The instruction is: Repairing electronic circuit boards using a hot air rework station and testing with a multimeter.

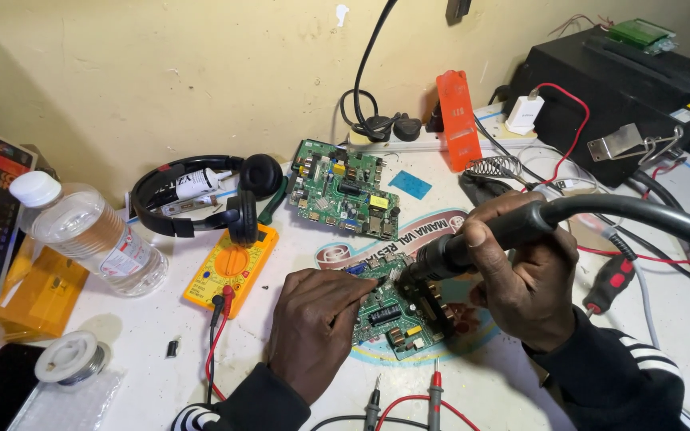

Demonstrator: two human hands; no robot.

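Far left, a water bottle and solder spool are sitting idle on the counter, beside a yellow multimeter. Left hand is lying palm-down, fingers pinning the small green circuit board at center. Right hand is gripping a black hot-air handle, nozzle angling onto the board. Rework looks mid-way; the second board is lying untouched.

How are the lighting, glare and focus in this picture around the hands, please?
Head view: soft, even light; the left hand and right hand are sharp over the circuit board; a mild shadow lies beside the bottle; faint sheen on the hose; the edges bow slightly from the wide lens.
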